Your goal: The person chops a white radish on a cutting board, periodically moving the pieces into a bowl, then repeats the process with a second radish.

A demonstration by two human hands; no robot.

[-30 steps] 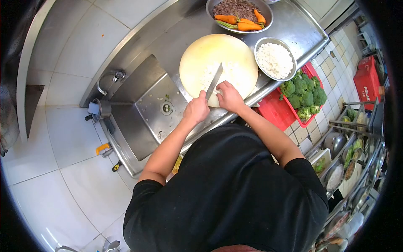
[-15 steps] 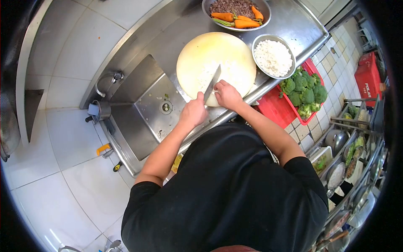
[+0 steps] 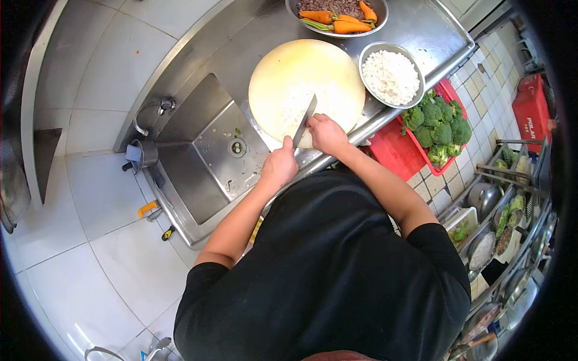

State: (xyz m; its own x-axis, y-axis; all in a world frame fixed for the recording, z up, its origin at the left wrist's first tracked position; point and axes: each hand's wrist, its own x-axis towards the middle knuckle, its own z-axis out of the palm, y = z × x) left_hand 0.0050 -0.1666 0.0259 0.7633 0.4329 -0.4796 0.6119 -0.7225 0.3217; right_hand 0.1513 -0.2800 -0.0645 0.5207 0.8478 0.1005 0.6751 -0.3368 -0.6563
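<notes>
My left hand (image 3: 280, 163) is closed round the handle of a knife (image 3: 306, 119), whose blade slants up over the round, pale cutting board (image 3: 286, 69). Beside the blade, my right hand (image 3: 327, 135) has its fingers curled down near the board's front edge. Whatever those fingers press on is hidden beneath them. Small white chopped bits (image 3: 293, 107) lie scattered on the board left of the blade. A metal bowl of white diced pieces (image 3: 391, 78) stands right of the board.
Behind the board, a metal bowl (image 3: 337, 34) holds carrots (image 3: 352, 27) over dark reddish-brown bits. Broccoli (image 3: 439, 126) fills a red basket (image 3: 444, 88) at the right. A steel sink (image 3: 205, 147) is at the left, with a tap (image 3: 165, 106). Shelves of food containers line the far right.
The board and bowls appear slightly higher and further left in the view. Both hands keep nearly the same pose, with the knife still beside the right fingers.
</notes>
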